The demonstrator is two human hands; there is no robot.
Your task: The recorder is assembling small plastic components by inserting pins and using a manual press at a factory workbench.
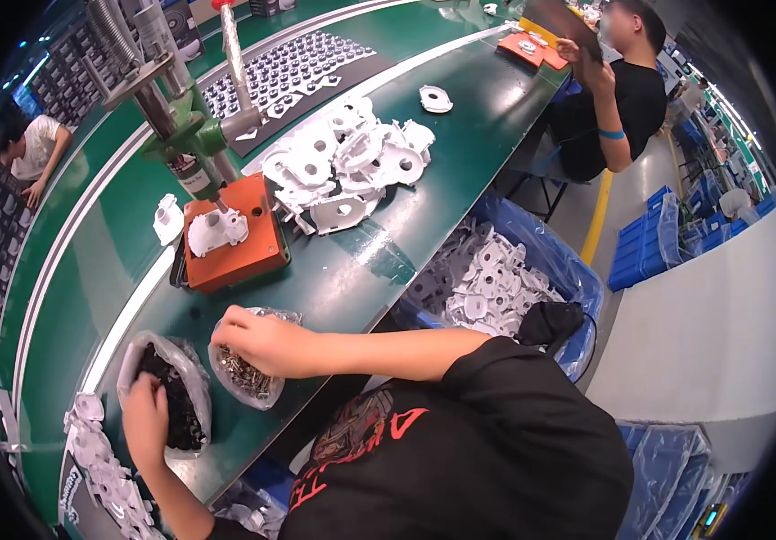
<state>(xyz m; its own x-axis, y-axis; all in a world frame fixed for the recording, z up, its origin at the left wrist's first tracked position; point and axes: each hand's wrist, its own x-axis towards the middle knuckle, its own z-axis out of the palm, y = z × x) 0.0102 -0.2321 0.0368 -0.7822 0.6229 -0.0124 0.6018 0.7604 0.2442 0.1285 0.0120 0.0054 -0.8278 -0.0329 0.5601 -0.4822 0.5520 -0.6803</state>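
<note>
My left hand (146,416) reaches into a clear plastic bag (199,387) of small black parts (181,409). Its fingers curl down among them, and their tips are hidden. Over a second bag (291,317), filled with small brass-coloured metal pieces (248,380), my right hand (266,342) has its fingers drawn together. What either hand pinches does not show. Beyond the bags, a white plastic part (212,233) sits on the orange block (248,261) beneath the green press (194,135).
White plastic parts (343,166) are heaped right of the press; more line the near left edge (104,463). A blue bin (577,270) of white parts stands beside the green bench (379,256). One person (627,99) sits at the far right, another (37,148) at the far left.
</note>
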